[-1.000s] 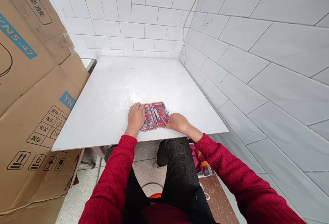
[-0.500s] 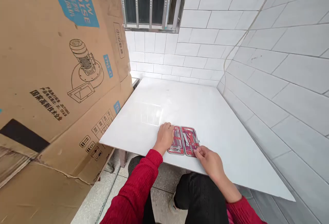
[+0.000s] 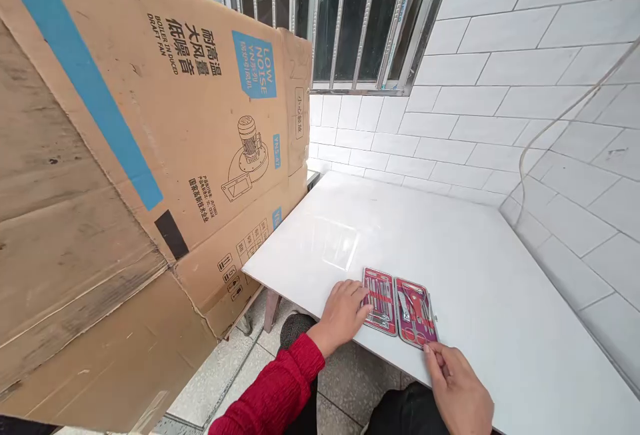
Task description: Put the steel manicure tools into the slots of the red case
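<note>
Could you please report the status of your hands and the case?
Left hand on left side of case, right hand at its near right corner. Case open on table, tools inside. Cardboard box apart, to the left.

Tool case point(image 3: 398, 308), left edge partly behind left hand point(image 3: 341, 314) — cardboard box point(image 3: 200, 135) cropped at left

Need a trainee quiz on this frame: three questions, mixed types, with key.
1. True or false: the tool case lies open on the white table.
2. Which hand's fingers are at the case's near right corner?
3. Fill in the missing word: the blue label on the cardboard box reads "LOW ____".

Key: 1. True. 2. The right hand. 3. NOISE.
</note>
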